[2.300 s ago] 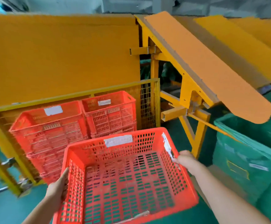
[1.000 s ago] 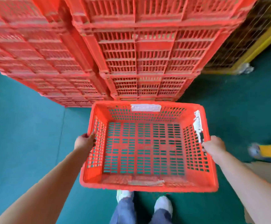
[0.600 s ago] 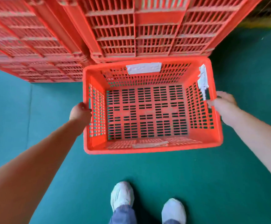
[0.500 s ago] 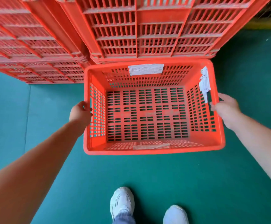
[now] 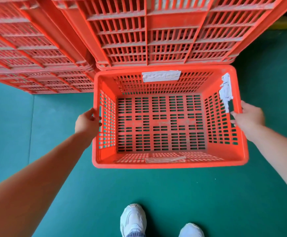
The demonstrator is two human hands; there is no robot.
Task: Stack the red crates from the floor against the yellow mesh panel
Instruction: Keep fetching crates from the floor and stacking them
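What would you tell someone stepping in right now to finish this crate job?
The left hand grips the crate's left rim; right hand grips its right rim.
Crate: upright, low by the floor, far wall at the foot of the right stack; left stack beside it.
Done: two stacks built.
Left: this crate is not stacked yet; probably lift it onto one.

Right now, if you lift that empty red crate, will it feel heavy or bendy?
Probably light for its size: the crate is empty and mostly slots. Likely stiff, not floppy, given its thick rim and ribbed walls. Its wide flat bottom should resist tipping; the left hand and right hand grip opposite sides.
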